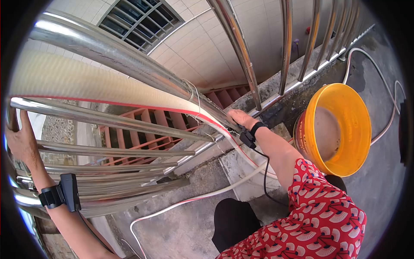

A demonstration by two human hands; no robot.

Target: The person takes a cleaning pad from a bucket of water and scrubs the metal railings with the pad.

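Observation:
At the far left, my left hand (20,140) is closed around a steel rail of the railing (110,118), one finger stretched along it. My right hand (241,118) is curled against the lower end of a thick steel post (125,54); its fingertips are partly hidden. A pale ribbed hose (95,80) with a red stripe runs along this post between my hands. Thin wire (198,101) loops around the hose and the post. Past my right hand, the hose bends down toward the floor.
A yellow bucket (360,129) stands on the concrete to the right, wet inside. Thinner white hose (194,198) lies across the floor, with more (384,77) behind the bucket. Reddish stairs (142,125) show below through the bars. A barred window (140,21) is in the tiled wall.

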